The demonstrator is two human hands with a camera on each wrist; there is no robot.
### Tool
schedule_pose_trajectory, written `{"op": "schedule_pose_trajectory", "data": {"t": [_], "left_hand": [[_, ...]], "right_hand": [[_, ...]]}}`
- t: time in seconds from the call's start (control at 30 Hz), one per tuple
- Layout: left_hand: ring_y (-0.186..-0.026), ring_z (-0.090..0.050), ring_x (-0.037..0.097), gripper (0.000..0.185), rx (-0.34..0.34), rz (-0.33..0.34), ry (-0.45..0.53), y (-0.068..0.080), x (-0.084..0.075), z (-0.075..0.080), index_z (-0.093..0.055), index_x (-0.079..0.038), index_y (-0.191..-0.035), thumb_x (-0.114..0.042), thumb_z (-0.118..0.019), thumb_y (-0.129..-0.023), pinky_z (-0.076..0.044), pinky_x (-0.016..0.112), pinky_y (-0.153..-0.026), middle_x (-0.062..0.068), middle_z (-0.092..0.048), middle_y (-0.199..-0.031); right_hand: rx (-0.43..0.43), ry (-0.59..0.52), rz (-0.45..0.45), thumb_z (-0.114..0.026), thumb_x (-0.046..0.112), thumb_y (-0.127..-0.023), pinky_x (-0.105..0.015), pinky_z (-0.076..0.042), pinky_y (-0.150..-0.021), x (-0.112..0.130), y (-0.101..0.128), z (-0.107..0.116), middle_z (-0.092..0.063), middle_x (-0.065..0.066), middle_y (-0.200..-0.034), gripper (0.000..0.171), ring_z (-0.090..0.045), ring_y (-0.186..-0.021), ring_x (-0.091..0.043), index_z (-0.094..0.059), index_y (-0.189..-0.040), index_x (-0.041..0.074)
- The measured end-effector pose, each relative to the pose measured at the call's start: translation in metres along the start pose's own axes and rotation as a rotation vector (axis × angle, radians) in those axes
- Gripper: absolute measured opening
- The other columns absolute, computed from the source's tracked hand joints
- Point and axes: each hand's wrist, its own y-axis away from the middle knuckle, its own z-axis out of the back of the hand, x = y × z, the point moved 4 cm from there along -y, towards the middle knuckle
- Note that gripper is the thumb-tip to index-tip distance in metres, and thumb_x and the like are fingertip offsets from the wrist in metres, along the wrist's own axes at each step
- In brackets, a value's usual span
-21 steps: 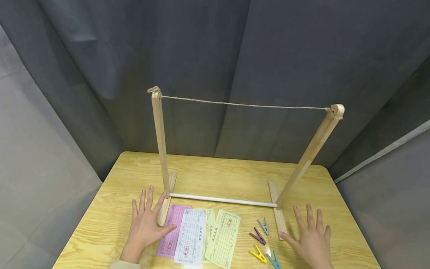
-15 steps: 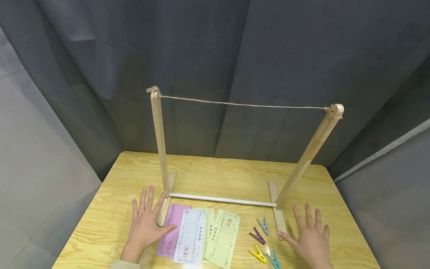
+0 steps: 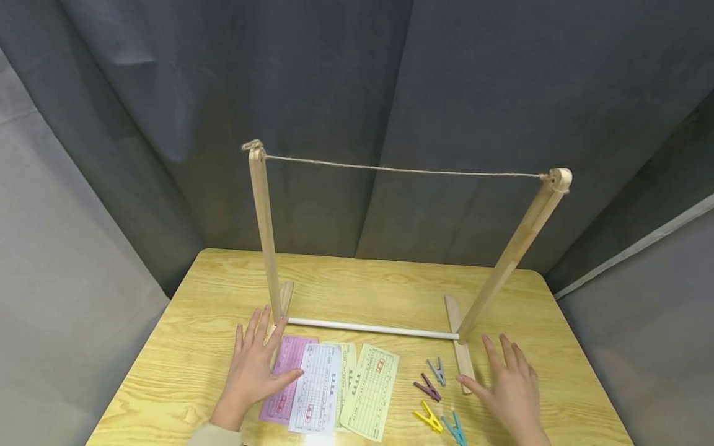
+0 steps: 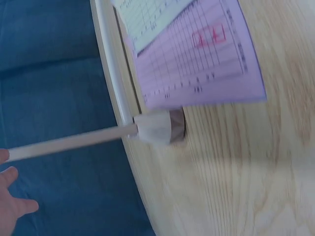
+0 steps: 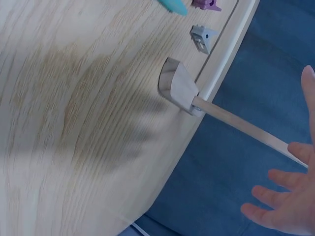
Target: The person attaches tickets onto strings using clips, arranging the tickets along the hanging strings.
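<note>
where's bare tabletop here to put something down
Bare wood lies behind the white dowel of the wooden string frame, up to the table's far edge, and left of the left hand. The front is crowded: paper slips, coloured clothespins, right hand.

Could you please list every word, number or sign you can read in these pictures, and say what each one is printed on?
None can be read.
Purple slip: gridded print with red marks, too small in the head view, blurred in the left wrist view.
White slip: printed grid and red marks, too small.
Yellow-green slip: dark and red print, too small.
Clothespins, wooden stand: no marking visible.
</note>
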Motion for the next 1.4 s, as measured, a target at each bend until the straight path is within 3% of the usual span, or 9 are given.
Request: {"op": "schedule_pose_trajectory", "data": {"t": [0.13,0.3,0.5,0.7,0.87,1.0,1.2,1.4], "left_hand": [[-0.133,-0.016,0.038,0.097,-0.02,-0.041,0.053,-0.004,-0.007,-0.008,-0.033,-0.015,-0.141,-0.063,-0.066,-0.064,-0.013,0.061,-0.1,0.019,-0.022,-0.146],[-0.128,-0.026,0.04,0.089,-0.068,-0.116,0.114,-0.01,-0.017,-0.018,-0.037,-0.009,-0.138,-0.068,-0.054,-0.073,-0.024,0.061,-0.097,0.019,-0.026,-0.144],[-0.124,-0.034,0.037,0.085,-0.088,-0.142,0.211,-0.017,-0.028,-0.03,-0.043,-0.006,-0.134,-0.069,-0.049,-0.077,-0.031,0.057,-0.095,0.017,-0.039,-0.137],[-0.125,-0.034,0.034,0.084,-0.01,-0.114,0.302,-0.024,-0.039,-0.043,-0.042,-0.009,-0.135,-0.062,-0.061,-0.073,-0.032,0.057,-0.094,0.014,-0.039,-0.137],[-0.125,-0.035,0.032,0.084,0.058,-0.114,0.333,-0.026,-0.048,-0.057,-0.04,-0.01,-0.137,-0.055,-0.067,-0.071,-0.033,0.055,-0.095,0.013,-0.039,-0.137],[-0.126,-0.034,0.029,0.086,0.114,-0.1,0.335,-0.028,-0.054,-0.069,-0.038,-0.012,-0.138,-0.053,-0.07,-0.069,-0.033,0.051,-0.097,0.01,-0.038,-0.139],[-0.128,-0.032,0.027,0.088,0.217,-0.086,0.334,-0.032,-0.063,-0.089,-0.035,-0.015,-0.14,-0.054,-0.07,-0.069,-0.03,0.05,-0.099,0.009,-0.037,-0.139],[-0.128,-0.031,0.026,0.084,0.303,-0.058,0.319,-0.036,-0.069,-0.108,-0.035,-0.016,-0.14,-0.053,-0.069,-0.072,-0.029,0.05,-0.1,0.007,-0.035,-0.14]], "right_hand": [[-0.064,-0.044,0.026,-0.076,0.053,-0.058,-0.061,-0.044,-0.064,0.005,-0.002,-0.001,-0.053,-0.028,-0.111,0.082,-0.051,-0.096,-0.048,-0.056,-0.118,0.001],[-0.14,-0.134,0.045,-0.081,0.039,-0.055,-0.048,-0.047,-0.058,0.007,-0.003,-0.014,-0.057,-0.022,-0.093,0.067,-0.054,-0.079,-0.037,-0.065,-0.105,-0.002],[-0.117,-0.238,-0.026,-0.082,0.03,-0.057,-0.035,-0.042,-0.056,0.01,-0.001,-0.036,-0.054,-0.018,-0.089,0.057,-0.047,-0.074,-0.027,-0.067,-0.1,-0.003],[-0.057,-0.357,-0.129,-0.083,0.022,-0.059,-0.036,-0.04,-0.063,0.007,0.003,-0.058,-0.052,-0.02,-0.094,0.055,-0.044,-0.083,-0.031,-0.065,-0.103,-0.004],[-0.06,-0.435,-0.189,-0.085,0.018,-0.057,-0.036,-0.035,-0.066,0.002,0.007,-0.076,-0.05,-0.019,-0.094,0.054,-0.041,-0.085,-0.03,-0.066,-0.102,-0.004],[-0.044,-0.444,-0.224,-0.085,0.019,-0.057,-0.037,-0.03,-0.068,-0.001,0.01,-0.087,-0.049,-0.02,-0.096,0.052,-0.039,-0.086,-0.03,-0.067,-0.101,-0.003],[0.08,-0.402,-0.296,-0.081,0.03,-0.064,-0.046,-0.027,-0.074,-0.004,0.015,-0.101,-0.044,-0.022,-0.111,0.052,-0.034,-0.097,-0.036,-0.066,-0.105,0.001],[0.147,-0.379,-0.326,-0.078,0.038,-0.066,-0.053,-0.026,-0.079,-0.005,0.016,-0.109,-0.039,-0.025,-0.12,0.057,-0.028,-0.108,-0.043,-0.065,-0.107,0.001]]}}
